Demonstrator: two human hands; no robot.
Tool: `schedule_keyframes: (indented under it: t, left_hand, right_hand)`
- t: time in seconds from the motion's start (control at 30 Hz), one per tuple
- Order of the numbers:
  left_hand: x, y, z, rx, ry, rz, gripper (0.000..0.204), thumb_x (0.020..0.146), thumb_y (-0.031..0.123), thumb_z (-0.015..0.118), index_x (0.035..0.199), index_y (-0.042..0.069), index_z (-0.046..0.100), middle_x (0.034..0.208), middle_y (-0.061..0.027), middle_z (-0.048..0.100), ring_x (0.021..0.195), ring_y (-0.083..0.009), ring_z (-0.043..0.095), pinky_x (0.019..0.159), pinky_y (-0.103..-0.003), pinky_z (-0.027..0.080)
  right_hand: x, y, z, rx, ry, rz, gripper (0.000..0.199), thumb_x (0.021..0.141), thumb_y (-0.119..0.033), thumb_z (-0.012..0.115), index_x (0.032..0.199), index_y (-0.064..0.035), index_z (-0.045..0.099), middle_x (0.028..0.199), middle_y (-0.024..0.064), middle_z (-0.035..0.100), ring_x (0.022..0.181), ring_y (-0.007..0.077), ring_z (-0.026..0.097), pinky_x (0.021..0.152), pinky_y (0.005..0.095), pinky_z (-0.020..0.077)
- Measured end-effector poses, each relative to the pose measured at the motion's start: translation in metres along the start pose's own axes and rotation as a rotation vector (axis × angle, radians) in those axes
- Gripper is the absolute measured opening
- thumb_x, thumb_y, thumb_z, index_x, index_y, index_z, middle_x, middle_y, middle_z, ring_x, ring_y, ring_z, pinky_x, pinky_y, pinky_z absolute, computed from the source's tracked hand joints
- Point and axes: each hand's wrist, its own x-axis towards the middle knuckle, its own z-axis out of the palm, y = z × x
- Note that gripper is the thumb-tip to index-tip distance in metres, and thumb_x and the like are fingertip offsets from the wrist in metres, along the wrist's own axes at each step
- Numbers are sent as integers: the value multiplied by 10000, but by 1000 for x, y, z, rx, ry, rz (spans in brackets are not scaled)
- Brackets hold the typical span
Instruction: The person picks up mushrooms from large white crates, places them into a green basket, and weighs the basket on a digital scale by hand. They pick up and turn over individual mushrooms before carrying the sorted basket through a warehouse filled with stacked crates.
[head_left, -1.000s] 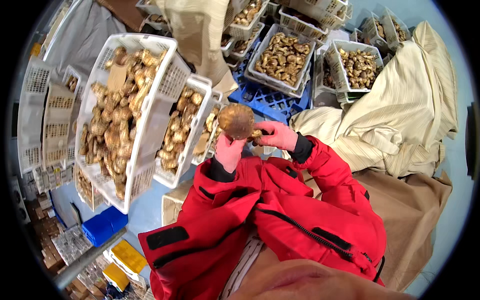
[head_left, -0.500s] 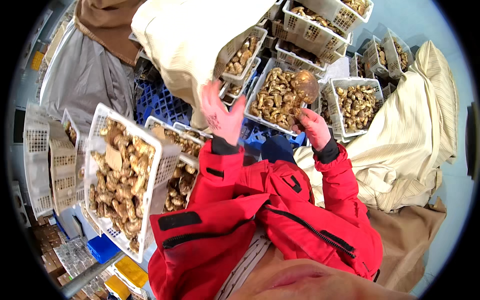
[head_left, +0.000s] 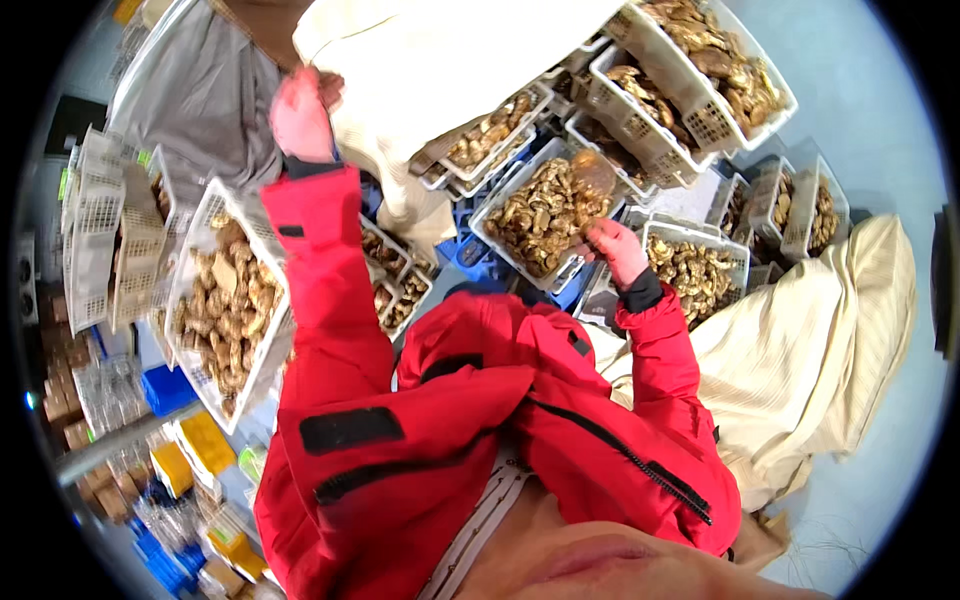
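Note:
My left hand (head_left: 303, 115) is stretched out to the far left, its fingers curled at the edge of a cream cloth (head_left: 440, 70); the fingertips are shadowed and slightly blurred. My right hand (head_left: 617, 250) is at the right rim of a white basket (head_left: 492, 236) full of brown-gold mushrooms (head_left: 535, 215). Its thumb and fingers pinch a small brown mushroom (head_left: 583, 243), mostly hidden by the fingers. A large round mushroom cap (head_left: 594, 172) lies at the back of the same basket, above my right hand.
Stacked white baskets (head_left: 655, 115) of mushrooms rise at the far right. A tilted basket of mushrooms (head_left: 180, 285) stands at the left, beside my left sleeve. Grey sheeting (head_left: 205, 100) hangs at the far left, and striped cream cloth (head_left: 800, 350) drapes at the right. Blue pallets (head_left: 465, 250) show below.
My left hand has swung away to the far left, from beside the baskets to the cream cloth's edge. My right hand stays at the mushroom basket. The whole view has shifted.

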Motion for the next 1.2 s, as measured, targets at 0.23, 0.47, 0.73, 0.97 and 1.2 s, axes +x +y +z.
schedule_keyframes:
  t: [0.23, 0.47, 0.73, 0.97, 1.2]
  left_hand:
    - [-36, -21, 43, 1220, -386, 753, 465, 788, 382, 535, 1104, 43, 497, 1118, -164, 511, 1022, -257, 494, 835, -392, 403]
    - [-10, -71, 8, 1213, -228, 492, 411, 763, 441, 564, 857, 44, 608, 764, -113, 602, 740, -258, 583, 719, -341, 443]
    - [111, 80, -40, 368, 173, 351, 481, 756, 422, 604, 1006, 11, 595, 896, -111, 622, 803, -175, 576, 730, -293, 442]
    - [170, 88, -46, -462, 83, 60, 210, 839, 181, 506, 867, -2, 605, 719, 6, 574, 617, -66, 493, 570, -200, 389]
    - [132, 126, -4, 306, 68, 516, 234, 836, 186, 506, 870, -20, 611, 720, 22, 561, 652, -54, 471, 592, -185, 362]
  right_hand:
    - [43, -49, 21, -102, -5, 24, 290, 824, -179, 526, 1038, 16, 531, 828, 37, 590, 659, 92, 525, 606, 211, 413]
    - [64, -40, 7, -71, -169, 49, 331, 832, -212, 527, 1059, 28, 517, 879, 61, 606, 653, 110, 528, 599, 220, 418]
    - [98, -100, 28, -256, -107, 112, 341, 832, -220, 549, 1077, 14, 502, 845, 79, 623, 672, 125, 578, 574, 226, 437]
    - [147, -187, 77, -576, -324, 16, 247, 824, -211, 548, 937, 9, 559, 731, 21, 578, 612, 80, 516, 548, 210, 406]
    - [242, -208, 120, -1517, -503, -303, 213, 759, -178, 597, 912, -31, 584, 707, 106, 605, 647, 191, 573, 591, 299, 448]
